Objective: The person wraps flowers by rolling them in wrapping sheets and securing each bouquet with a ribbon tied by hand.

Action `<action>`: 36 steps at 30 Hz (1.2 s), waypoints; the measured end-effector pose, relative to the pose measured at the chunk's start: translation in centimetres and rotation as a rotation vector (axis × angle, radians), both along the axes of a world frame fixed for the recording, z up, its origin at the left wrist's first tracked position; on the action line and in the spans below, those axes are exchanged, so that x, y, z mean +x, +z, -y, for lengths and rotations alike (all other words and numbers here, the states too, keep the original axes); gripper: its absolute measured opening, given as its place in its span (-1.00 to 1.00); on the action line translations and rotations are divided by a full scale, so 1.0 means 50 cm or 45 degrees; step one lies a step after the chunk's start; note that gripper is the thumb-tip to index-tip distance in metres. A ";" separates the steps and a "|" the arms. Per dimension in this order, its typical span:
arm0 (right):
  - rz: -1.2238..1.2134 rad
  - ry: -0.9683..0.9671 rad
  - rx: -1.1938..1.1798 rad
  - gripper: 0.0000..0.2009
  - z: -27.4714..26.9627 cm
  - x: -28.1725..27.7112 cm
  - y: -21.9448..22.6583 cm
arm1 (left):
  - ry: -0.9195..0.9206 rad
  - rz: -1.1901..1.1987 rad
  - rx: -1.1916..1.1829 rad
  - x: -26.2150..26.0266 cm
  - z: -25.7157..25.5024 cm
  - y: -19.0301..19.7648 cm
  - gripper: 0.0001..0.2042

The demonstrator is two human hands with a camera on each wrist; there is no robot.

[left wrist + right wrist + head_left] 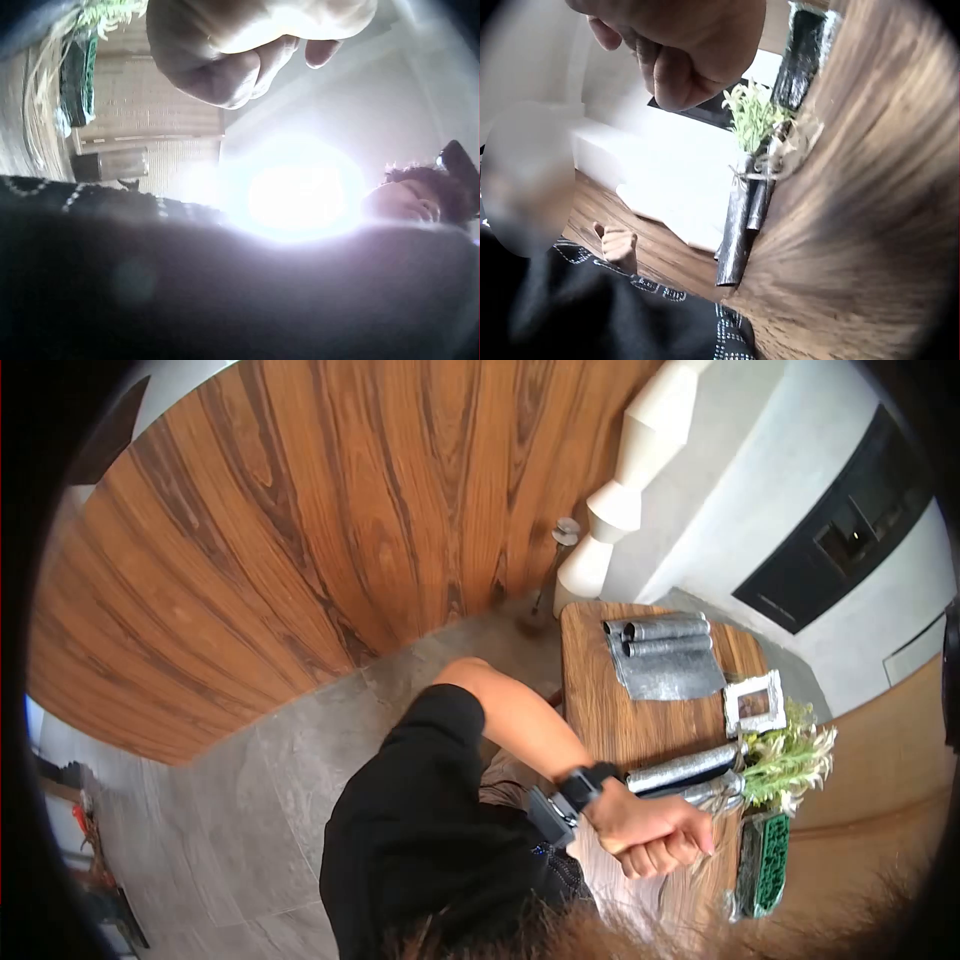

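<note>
In the head view my left hand (660, 840) is curled into a fist over the table's near side, thumb against the fingers. I cannot tell whether it pinches a thin strand. Its curled fingers also fill the top of the left wrist view. My right hand (697, 45) has its fingers curled in the right wrist view, nothing visible in it; the head view does not show it. Nearest the left hand are silver-grey rolled tubes (685, 768) beside a leafy green-and-white plant (790, 765). A twine tie (757, 176) circles the tubes at the leaves.
A wooden table (600, 700) holds a grey textured sheet with rolled ends (672, 675), a white picture frame (755, 703) and a dark box with green filling (765, 865). Behind stand a curved wood panel (350, 510) and a white faceted column (615, 510).
</note>
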State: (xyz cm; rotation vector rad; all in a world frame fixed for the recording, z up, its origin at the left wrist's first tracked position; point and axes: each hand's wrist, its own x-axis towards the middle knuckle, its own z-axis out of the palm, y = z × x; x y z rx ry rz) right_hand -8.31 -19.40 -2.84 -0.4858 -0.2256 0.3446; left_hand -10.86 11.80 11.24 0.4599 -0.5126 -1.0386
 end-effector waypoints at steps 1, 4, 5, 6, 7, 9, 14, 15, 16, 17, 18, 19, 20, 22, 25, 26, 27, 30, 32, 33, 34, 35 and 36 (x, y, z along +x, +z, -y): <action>-0.007 -0.023 -0.001 -0.61 0.017 -0.027 0.001 | -0.099 0.022 -0.033 0.005 0.032 -0.001 -0.51; -0.048 -0.120 -0.011 -0.60 0.079 -0.129 0.008 | -0.276 -0.145 -0.022 0.031 0.129 -0.015 -0.53; -0.060 -0.158 -0.004 -0.60 0.093 -0.166 0.011 | -0.321 -0.160 -0.025 0.042 0.159 -0.022 -0.53; 0.034 -0.126 -0.199 -0.59 0.127 -0.143 -0.026 | -0.381 -0.203 -0.092 0.055 0.190 -0.034 -0.53; 0.045 -0.114 -0.235 -0.62 0.124 -0.135 -0.033 | -0.442 -0.253 -0.169 0.058 0.222 -0.046 -0.52; -0.340 -0.414 -0.412 -0.70 0.113 -0.137 -0.041 | -0.444 -0.393 -0.096 0.070 0.269 -0.070 -0.51; -0.212 0.000 -0.404 -0.74 0.104 -0.125 -0.048 | -0.165 -0.713 0.108 0.070 0.413 -0.188 -0.51; -0.167 0.048 -0.383 -0.71 0.111 -0.120 -0.054 | -0.136 -0.742 0.061 0.074 0.411 -0.199 -0.52; -0.093 -0.011 -0.363 -0.61 0.108 -0.118 -0.051 | -0.102 -0.699 0.051 0.086 0.415 -0.211 -0.54; -0.183 -0.108 -0.411 -0.51 0.083 -0.117 -0.008 | -0.058 -0.666 0.040 0.094 0.415 -0.223 -0.55; -0.114 -0.066 -0.374 -0.52 0.081 -0.115 -0.007 | -0.036 -0.690 0.047 0.096 0.414 -0.234 -0.56; -0.164 -0.066 -0.403 -0.51 0.074 -0.115 0.006 | -0.010 -0.720 0.054 0.095 0.416 -0.249 -0.57; -0.158 -0.062 -0.444 -0.51 0.072 -0.114 0.013 | 0.037 -0.736 0.045 0.096 0.424 -0.274 -0.58; -0.122 -0.036 -0.488 -0.51 0.065 -0.112 0.026 | 0.096 -0.739 0.079 0.092 0.424 -0.293 -0.59; -0.110 -0.020 -0.442 -0.51 0.069 -0.109 0.020 | 0.078 -0.671 0.174 0.094 0.417 -0.286 -0.60; -0.098 0.007 -0.455 -0.51 0.071 -0.106 0.023 | 0.085 -0.643 0.199 0.094 0.414 -0.283 -0.60; -0.086 0.036 -0.467 -0.51 0.071 -0.106 0.027 | 0.094 -0.617 0.225 0.093 0.411 -0.281 -0.60; -0.067 0.045 -0.500 -0.51 0.076 -0.105 0.028 | 0.062 -0.573 0.258 0.093 0.406 -0.280 -0.59; -0.043 0.071 -0.545 -0.51 0.080 -0.105 0.026 | 0.040 -0.560 0.288 0.094 0.405 -0.281 -0.59; -0.049 0.072 -0.536 -0.51 0.082 -0.105 0.026 | 0.040 -0.566 0.297 0.094 0.405 -0.281 -0.59; -0.053 0.076 -0.545 -0.51 0.082 -0.105 0.028 | 0.039 -0.567 0.295 0.093 0.405 -0.280 -0.59; -0.052 0.084 -0.557 -0.51 0.082 -0.103 0.029 | 0.042 -0.564 0.288 0.095 0.405 -0.280 -0.59; -0.049 0.095 -0.555 -0.51 0.082 -0.100 0.029 | 0.053 -0.564 0.288 0.096 0.405 -0.279 -0.59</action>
